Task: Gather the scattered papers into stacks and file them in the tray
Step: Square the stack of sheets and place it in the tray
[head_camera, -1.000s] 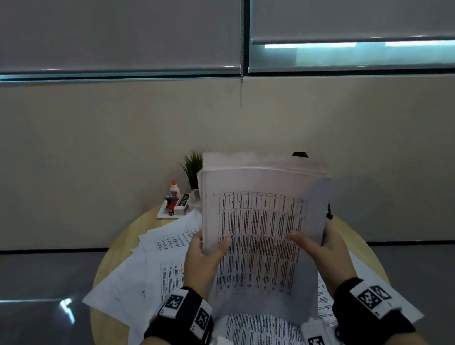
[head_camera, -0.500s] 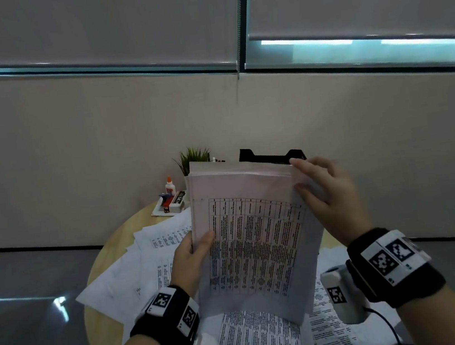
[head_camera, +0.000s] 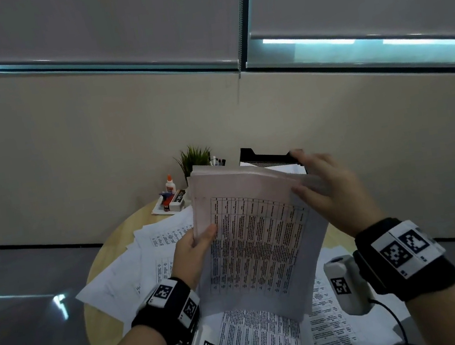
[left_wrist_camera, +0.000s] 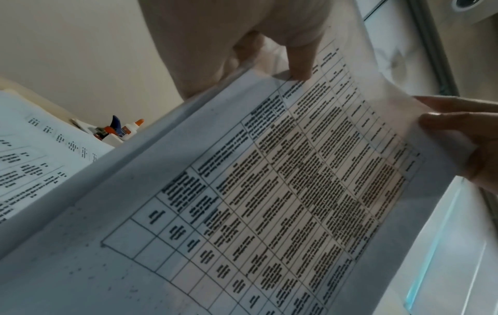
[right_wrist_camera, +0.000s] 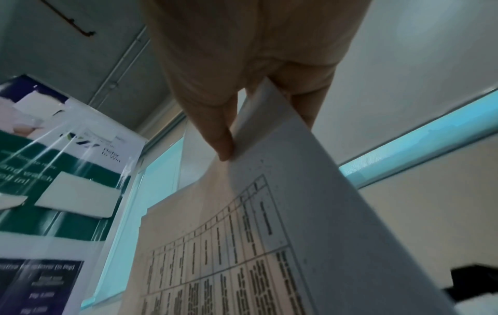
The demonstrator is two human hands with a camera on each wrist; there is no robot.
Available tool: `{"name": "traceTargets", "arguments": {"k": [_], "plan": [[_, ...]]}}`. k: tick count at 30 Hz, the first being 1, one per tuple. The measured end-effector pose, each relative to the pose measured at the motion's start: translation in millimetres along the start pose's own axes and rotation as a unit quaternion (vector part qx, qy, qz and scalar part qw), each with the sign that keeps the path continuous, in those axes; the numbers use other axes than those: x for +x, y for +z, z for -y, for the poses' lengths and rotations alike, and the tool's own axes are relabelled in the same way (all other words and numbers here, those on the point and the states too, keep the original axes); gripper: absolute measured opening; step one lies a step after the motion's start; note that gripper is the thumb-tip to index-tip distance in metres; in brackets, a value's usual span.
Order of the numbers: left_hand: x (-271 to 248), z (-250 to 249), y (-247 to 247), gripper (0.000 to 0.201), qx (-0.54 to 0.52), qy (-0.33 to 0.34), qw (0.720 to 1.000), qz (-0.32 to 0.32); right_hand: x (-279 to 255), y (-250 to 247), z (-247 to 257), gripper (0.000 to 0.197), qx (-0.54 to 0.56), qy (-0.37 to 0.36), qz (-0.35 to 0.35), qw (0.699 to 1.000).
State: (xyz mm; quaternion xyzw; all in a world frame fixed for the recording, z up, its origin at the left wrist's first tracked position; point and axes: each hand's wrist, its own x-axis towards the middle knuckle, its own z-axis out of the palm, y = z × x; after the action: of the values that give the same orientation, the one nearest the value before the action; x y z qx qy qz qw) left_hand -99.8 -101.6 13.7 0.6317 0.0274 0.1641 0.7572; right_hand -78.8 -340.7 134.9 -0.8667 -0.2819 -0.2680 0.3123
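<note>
I have the stack of papers (head_camera: 257,244) lifted off the bench (head_camera: 106,256), tilted up in front of me. My left hand (head_camera: 193,250) pinches its left edge, thumb (left_wrist_camera: 299,64) on the printed table, the other fingers behind the sheets. My right hand (head_camera: 332,195) pinches the upper right corner, thumb (right_wrist_camera: 218,136) in front, fingers behind. Just beyond that hand sits the black tray (head_camera: 268,157). Loose papers (head_camera: 150,256) lie spread on the bench below and left of my left hand; farther off stands a glue bottle (head_camera: 169,184).
</note>
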Motion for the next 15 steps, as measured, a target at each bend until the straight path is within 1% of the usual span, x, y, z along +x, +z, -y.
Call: {"name": "traceTargets", "arguments": {"k": [1,2,3,4,5,6,7,8,9,10,11,14,15], "plan": [[-0.3,-0.4,0.0,0.021,0.002,-0.002,1.0,-0.002,-2.8,1.1,-1.4,0.062,0.051,0.035,-0.018,0.998],[-0.2,-0.2,-0.4,0.022,0.003,-0.003,1.0,-0.002,-6.6,4.1,-4.6,0.068,0.116,0.078,-0.034,0.99],[-0.3,-0.5,-0.5,0.023,0.004,-0.006,1.0,-0.002,-11.5,9.4,-7.3,0.07,0.203,0.126,-0.042,0.97],[-0.6,-0.6,-0.3,0.023,0.005,-0.01,1.0,-0.003,-17.8,15.6,-10.9,0.071,0.298,0.17,-0.043,0.938],[-1.1,-1.1,0.2,0.021,0.002,-0.014,1.0,-0.003,-25.1,24.2,-16.9,0.075,0.367,0.211,-0.041,0.905],[-1.1,0.1,0.3,0.017,0.001,-0.019,1.0,-0.002,-33.0,34.0,-24.1,0.077,0.403,0.249,-0.031,0.88],[-2.3,0.5,1.6,0.013,0.0,-0.028,1.0,-0.003,-41.2,44.0,-28.5,0.073,0.415,0.275,-0.01,0.867],[-3.7,2.3,2.8,0.009,0.001,-0.041,0.999,-0.006,-49.6,55.0,-30.9,0.065,0.415,0.294,0.015,0.861],[-6.2,3.6,4.0,0.007,0.004,-0.052,0.999,-0.008,-57.2,66.7,-33.2,0.061,0.415,0.309,0.033,0.855],[-8.2,6.1,4.3,0.009,0.008,-0.059,0.998,-0.008,-63.3,77.3,-33.9,0.06,0.419,0.322,0.038,0.848],[-9.5,8.4,5.1,0.014,0.006,-0.061,0.998,-0.015,-66.6,85.2,-32.7,0.059,0.426,0.333,0.027,0.841],[-9.2,10.0,6.5,0.041,-0.009,-0.042,0.998,-0.053,-60.8,91.0,-27.0,0.037,0.464,0.338,-0.041,0.818],[-9.3,8.4,7.1,0.05,-0.014,-0.03,0.997,-0.064,-56.3,89.2,-24.3,0.032,0.469,0.336,-0.056,0.815]]}}
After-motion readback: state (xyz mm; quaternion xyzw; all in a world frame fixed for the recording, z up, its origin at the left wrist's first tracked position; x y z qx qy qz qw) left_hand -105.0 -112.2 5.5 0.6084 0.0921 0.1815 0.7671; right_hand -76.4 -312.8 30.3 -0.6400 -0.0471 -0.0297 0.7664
